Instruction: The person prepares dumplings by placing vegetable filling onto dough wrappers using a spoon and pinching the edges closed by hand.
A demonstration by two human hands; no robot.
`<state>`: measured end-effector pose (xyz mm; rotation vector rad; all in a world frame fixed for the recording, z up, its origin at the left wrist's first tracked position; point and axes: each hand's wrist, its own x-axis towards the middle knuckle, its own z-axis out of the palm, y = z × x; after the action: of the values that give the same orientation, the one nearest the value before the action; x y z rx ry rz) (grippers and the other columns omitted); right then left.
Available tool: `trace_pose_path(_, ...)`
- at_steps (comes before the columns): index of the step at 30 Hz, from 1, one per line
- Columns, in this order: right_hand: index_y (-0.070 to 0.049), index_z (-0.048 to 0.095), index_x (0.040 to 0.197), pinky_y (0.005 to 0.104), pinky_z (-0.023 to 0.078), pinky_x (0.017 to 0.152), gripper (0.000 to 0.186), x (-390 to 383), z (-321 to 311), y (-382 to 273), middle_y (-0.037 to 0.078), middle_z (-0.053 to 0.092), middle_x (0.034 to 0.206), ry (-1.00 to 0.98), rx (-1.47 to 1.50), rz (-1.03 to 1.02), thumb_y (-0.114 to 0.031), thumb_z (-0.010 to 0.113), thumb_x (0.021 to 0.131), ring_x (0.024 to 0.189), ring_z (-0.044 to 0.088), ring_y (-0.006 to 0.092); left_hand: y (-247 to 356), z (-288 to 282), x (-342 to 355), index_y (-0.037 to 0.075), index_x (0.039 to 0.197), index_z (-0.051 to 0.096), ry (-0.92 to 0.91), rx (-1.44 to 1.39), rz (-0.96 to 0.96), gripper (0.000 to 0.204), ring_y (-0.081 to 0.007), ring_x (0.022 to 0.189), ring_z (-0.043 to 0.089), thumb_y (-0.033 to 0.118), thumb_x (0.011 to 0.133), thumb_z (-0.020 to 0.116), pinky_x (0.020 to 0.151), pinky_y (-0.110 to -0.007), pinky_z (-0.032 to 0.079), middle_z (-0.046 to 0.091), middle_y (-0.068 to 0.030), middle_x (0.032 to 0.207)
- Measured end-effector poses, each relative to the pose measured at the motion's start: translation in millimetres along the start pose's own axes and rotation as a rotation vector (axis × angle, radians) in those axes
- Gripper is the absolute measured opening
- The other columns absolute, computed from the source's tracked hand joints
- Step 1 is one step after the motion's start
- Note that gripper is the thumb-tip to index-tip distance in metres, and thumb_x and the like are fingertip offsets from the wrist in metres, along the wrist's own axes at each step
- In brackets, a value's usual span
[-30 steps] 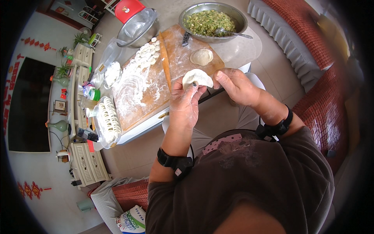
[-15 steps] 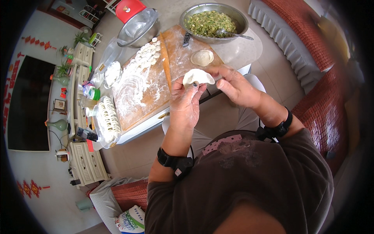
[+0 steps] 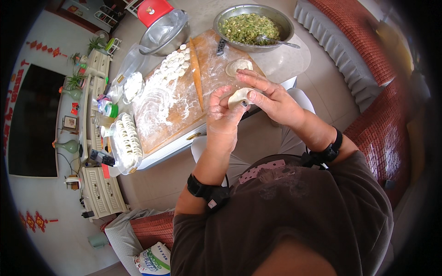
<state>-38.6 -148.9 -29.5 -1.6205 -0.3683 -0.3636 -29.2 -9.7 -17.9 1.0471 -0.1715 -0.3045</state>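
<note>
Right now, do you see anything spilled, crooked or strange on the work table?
Only loose white powder, probably flour, looks messy: it is scattered across the wooden board, heaviest left of the rolling pin. Nothing else stands out.

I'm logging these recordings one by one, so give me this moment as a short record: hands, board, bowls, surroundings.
Left hand: holds a folded dumpling
Right hand: thumb against the dumpling, fingers extended
Board: floured; rolling pin lying across it, small dough pieces to its left, flat round dough to its right
Filling bowl: metal, holding green filling and a spoon
Other bowl: metal, with clear plastic
Left of board: rows of shaped dumplings
Surroundings: dark screen
</note>
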Motion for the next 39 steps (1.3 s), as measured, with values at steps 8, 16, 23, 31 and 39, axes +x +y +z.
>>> trace_pose_path(8,-0.01,0.046,0.116,0.0346,0.029,0.093,0.046,4.9,-7.7,8.2,0.016,0.041,0.121,-0.164,-0.215,-0.221,-0.013,0.062,0.073,0.115,0.035,0.0269,-3.8,-0.3,0.2,0.003,0.125,0.017,-0.122,0.274,0.164,0.064,-0.0112,0.085,0.051,-0.009,0.072,0.051,0.075,-0.023,0.042,0.054,-0.0104,0.096)
trace_pose_path(16,-0.01,0.035,0.123,0.0348,0.041,0.079,0.061,3.9,-10.4,-30.7,0.019,0.053,0.101,-0.221,-0.435,0.023,-0.014,0.064,0.07,0.098,0.049,0.0305,3.8,-3.5,1.3,0.0,0.126,0.023,-0.033,0.313,0.075,0.058,-0.0116,0.086,0.052,-0.007,0.075,0.05,0.072,-0.023,0.044,0.053,-0.0123,0.099)
trace_pose_path(23,-0.004,0.038,0.118,0.0386,0.045,0.069,0.046,0.4,3.9,-8.6,0.021,0.054,0.095,-0.151,-0.759,-0.141,-0.003,0.052,0.074,0.078,0.055,0.0359,-12.8,-10.8,2.8,-0.004,0.125,0.025,-0.037,0.43,0.089,0.048,-0.0126,0.097,0.047,0.002,0.082,0.044,0.082,-0.022,0.037,0.048,-0.0133,0.109)
trace_pose_path(31,-0.003,0.036,0.119,0.038,0.044,0.075,0.047,5.8,6.4,-7.3,0.023,0.051,0.102,-0.071,-0.54,-0.124,0.001,0.048,0.075,0.087,0.052,0.0374,-17.4,-2.6,2.7,-0.004,0.125,0.025,-0.071,0.448,0.123,0.047,-0.0139,0.098,0.046,0.003,0.083,0.042,0.084,-0.023,0.035,0.047,-0.0121,0.11)
trace_pose_path(39,-0.002,0.027,0.125,0.0343,0.036,0.088,0.055,10.3,21.9,-9.8,0.023,0.04,0.117,-0.218,-0.518,-0.144,0.006,0.043,0.073,0.106,0.043,0.0334,-7.6,-24.8,8.9,0.002,0.114,0.042,0.043,0.299,0.134,0.04,-0.0063,0.076,0.047,-0.003,0.075,0.049,0.065,-0.02,0.04,0.051,-0.0024,0.091)
